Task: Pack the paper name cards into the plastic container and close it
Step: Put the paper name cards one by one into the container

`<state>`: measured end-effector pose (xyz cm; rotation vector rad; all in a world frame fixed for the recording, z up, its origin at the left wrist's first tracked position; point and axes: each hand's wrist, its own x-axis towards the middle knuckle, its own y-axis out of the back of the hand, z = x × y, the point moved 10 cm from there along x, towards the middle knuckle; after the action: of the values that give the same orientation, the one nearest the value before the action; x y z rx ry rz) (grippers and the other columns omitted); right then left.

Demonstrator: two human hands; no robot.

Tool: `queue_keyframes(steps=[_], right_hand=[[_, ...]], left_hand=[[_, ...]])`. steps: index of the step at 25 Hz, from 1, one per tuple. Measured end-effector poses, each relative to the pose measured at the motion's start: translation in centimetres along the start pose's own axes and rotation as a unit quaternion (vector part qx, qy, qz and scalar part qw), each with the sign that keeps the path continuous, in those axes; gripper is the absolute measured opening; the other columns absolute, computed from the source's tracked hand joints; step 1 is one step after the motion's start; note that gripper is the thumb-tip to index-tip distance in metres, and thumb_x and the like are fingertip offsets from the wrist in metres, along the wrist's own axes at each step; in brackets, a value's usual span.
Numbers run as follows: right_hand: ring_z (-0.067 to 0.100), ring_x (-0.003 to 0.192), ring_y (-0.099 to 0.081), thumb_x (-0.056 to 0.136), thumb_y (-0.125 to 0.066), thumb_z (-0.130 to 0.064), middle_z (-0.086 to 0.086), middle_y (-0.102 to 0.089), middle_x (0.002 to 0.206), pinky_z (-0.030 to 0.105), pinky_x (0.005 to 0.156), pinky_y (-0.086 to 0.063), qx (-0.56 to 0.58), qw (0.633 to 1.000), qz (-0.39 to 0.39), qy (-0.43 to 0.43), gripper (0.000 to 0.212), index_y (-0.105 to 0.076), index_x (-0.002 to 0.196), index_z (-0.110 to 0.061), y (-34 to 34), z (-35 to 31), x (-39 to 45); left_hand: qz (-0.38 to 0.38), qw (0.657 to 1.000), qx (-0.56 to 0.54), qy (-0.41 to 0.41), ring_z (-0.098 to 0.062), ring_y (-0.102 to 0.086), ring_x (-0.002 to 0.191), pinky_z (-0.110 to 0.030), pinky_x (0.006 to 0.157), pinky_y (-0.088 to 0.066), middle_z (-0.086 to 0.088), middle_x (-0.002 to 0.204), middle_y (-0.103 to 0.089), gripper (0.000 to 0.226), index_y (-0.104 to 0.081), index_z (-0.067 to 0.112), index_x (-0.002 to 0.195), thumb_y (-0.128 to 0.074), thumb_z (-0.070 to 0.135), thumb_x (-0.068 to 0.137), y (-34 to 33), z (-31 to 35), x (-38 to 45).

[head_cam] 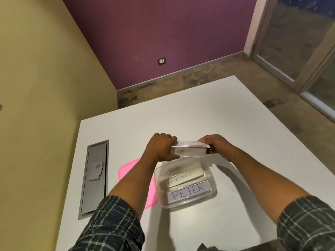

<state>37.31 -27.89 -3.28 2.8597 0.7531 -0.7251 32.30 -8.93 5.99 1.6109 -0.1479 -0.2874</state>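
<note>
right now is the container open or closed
Open: the plastic container has no lid on; the pink lid lies on the table beside it.

One head-worn wide-angle view only. The tabletop (181,115) is seen from above, close, facing forward and downward; walls fill the upper frame.

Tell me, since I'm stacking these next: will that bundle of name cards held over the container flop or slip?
The card stack looks thin and light, so it probably bends. The left hand and right hand grip its ends, suggesting loose cards could slide apart above the plastic container.
</note>
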Motion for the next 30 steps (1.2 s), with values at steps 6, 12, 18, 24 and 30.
queue_keyframes(steps=[6,12,18,24,30], right_hand=[[0.004,0.093,-0.070,0.080,-0.068,-0.070,-0.006,-0.078,0.099,0.030,0.085,-0.048,-0.159,0.982,-0.035,0.099,0.049,-0.080,0.092,-0.024,-0.8,-1.4,-3.6],[0.000,0.104,-0.063,0.055,-0.084,-0.064,-0.026,-0.069,0.113,0.030,0.093,-0.050,-0.503,0.847,-0.121,0.122,0.065,-0.065,0.115,-0.047,-5.1,1.3,-6.1],[0.016,0.123,-0.058,0.074,-0.080,-0.052,-0.011,-0.062,0.137,0.032,0.098,-0.046,-0.598,0.772,-0.188,0.104,0.075,-0.051,0.141,-0.036,-9.2,4.7,-6.8],[0.022,0.128,-0.056,0.085,-0.069,-0.054,-0.005,-0.059,0.142,0.037,0.102,-0.046,-0.665,0.704,-0.206,0.136,0.071,-0.045,0.148,-0.032,-12.2,5.7,-6.8],[0.025,0.114,-0.063,0.091,-0.067,-0.039,-0.001,-0.067,0.125,0.038,0.090,-0.052,-0.720,0.646,-0.212,0.140,0.050,-0.051,0.138,-0.029,-12.7,7.3,-5.9]], left_hand=[[-0.117,0.976,-0.160,0.090,-0.022,-0.068,0.084,-0.028,0.062,-0.044,0.009,0.079,-0.070,0.054,-0.065,0.031,0.090,-0.065,0.078,0.063,-4.6,2.9,-4.1],[-0.143,0.955,-0.226,0.131,-0.015,-0.063,0.072,-0.029,0.057,-0.043,0.010,0.071,-0.067,0.066,-0.067,0.027,0.084,-0.062,0.086,0.053,-8.5,5.9,-7.8],[-0.105,0.977,-0.148,0.108,-0.022,-0.067,0.096,-0.038,0.083,-0.049,0.005,0.100,-0.075,0.064,-0.069,0.029,0.112,-0.062,0.074,0.066,-10.2,7.1,-9.0],[-0.112,0.972,-0.151,0.137,-0.022,-0.065,0.103,-0.039,0.087,-0.043,0.007,0.107,-0.072,0.055,-0.064,0.029,0.113,-0.063,0.065,0.072,-11.9,6.1,-10.9],[-0.186,0.968,-0.111,0.125,-0.026,-0.064,0.110,-0.037,0.090,-0.048,-0.001,0.120,-0.068,0.046,-0.061,0.025,0.126,-0.066,0.043,0.084,-13.1,5.3,-11.7]])
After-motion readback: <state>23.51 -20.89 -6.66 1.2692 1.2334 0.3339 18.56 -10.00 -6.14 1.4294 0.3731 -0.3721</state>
